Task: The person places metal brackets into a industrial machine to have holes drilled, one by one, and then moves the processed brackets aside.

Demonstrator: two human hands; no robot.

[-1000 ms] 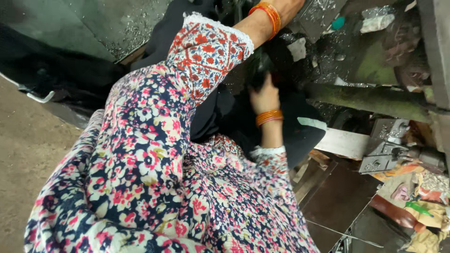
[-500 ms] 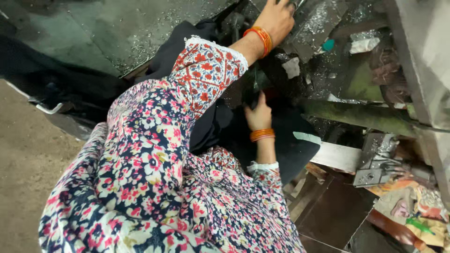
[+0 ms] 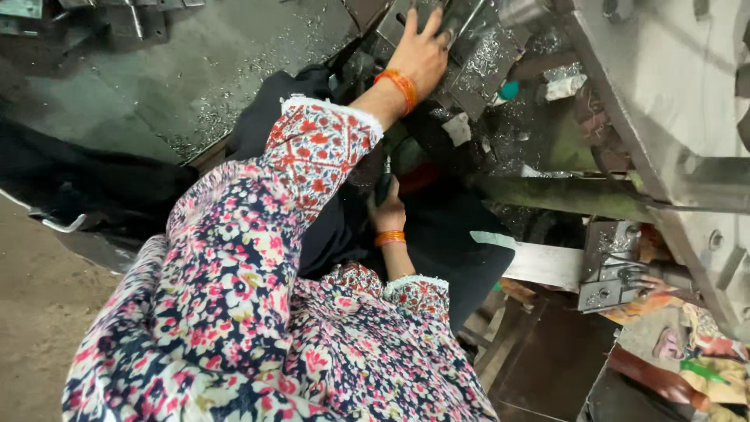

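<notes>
Both hands busy: right hand (image 3: 388, 211) grips upright dark handle (image 3: 383, 187).

Crumpled wrappers (image 3: 707, 355) seen heaped at lower right, under grey machine frame (image 3: 664, 86): yellow, orange, red and pink, one green patch. Small white scrap, perhaps label (image 3: 457, 127), stuck on dark metal near top centre. No signs or screens seen.

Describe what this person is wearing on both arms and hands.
Both arms wear floral sleeves in navy, pink and white, ending in red-orange patterned cuffs with white trim. Left hand and right hand are bare and gloveless, each with orange bangles at the wrist.
</notes>
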